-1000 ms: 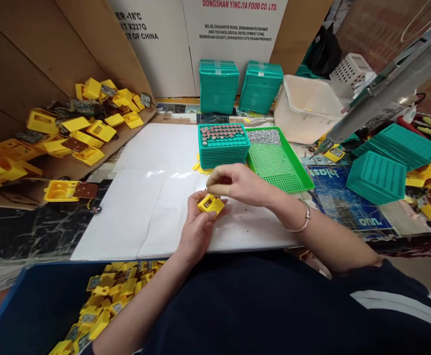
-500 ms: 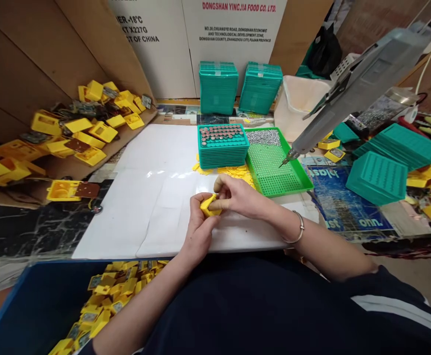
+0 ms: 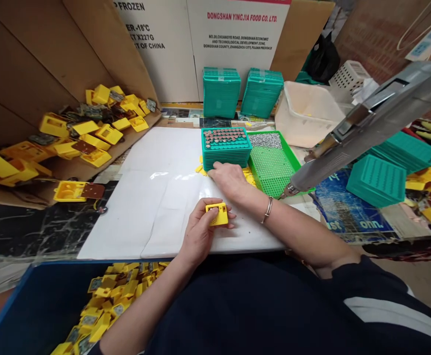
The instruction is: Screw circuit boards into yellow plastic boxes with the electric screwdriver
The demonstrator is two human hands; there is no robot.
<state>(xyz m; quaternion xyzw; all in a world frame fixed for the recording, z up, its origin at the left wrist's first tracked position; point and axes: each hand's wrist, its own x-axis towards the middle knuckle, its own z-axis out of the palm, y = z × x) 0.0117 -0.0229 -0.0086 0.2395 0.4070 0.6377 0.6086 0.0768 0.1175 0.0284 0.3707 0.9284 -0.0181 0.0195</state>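
Note:
My left hand is closed round a small yellow plastic case, its thumb lying over a recess in the face. Beyond it, my right hand reaches down at a heap of flat yellow plastic pieces. Its fingers are bent and drawn together, and whatever they pinch is hidden. Just past those fingers stands a stack of teal trays, the top one holding rows of small round coppery parts. A green perforated tray with small silver screws sits to the right.
A hanging electric screwdriver slants over the green tray. Yellow cases with wired boards fill a cardboard box at left and a blue bin below. Taped teal stacks and a whitish tub stand behind; teal trays lie right.
My right hand has left the yellow case and moved forward to the yellow pieces. My left hand has turned the case so its face shows. The view has shifted slightly.

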